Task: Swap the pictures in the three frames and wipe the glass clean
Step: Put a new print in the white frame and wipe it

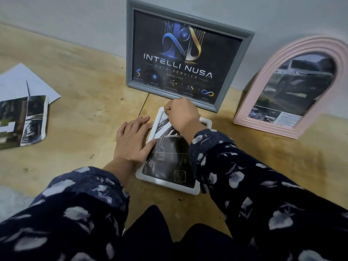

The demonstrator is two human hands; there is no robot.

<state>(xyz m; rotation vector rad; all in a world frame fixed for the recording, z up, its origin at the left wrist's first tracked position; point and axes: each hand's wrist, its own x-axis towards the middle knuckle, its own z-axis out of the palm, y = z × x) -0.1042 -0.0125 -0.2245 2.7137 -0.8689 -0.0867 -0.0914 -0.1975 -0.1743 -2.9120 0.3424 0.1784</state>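
A white frame [139, 173] lies flat on the wooden floor in front of me, with a dark picture [169, 161] in it. My left hand [131, 139] rests flat on the frame's left edge, fingers spread. My right hand [181, 114] is closed in a fist over the frame's top part; whether it holds a cloth is hidden. A grey frame [129, 53] with a dark logo poster leans on the wall behind. A pink arched frame [263, 76] with a car picture leans at the right.
Loose printed pictures [28, 119] and a white sheet [20, 81] lie on the floor at the left. The wall [75, 19] runs close behind the frames. My knees and patterned sleeves fill the bottom of the view.
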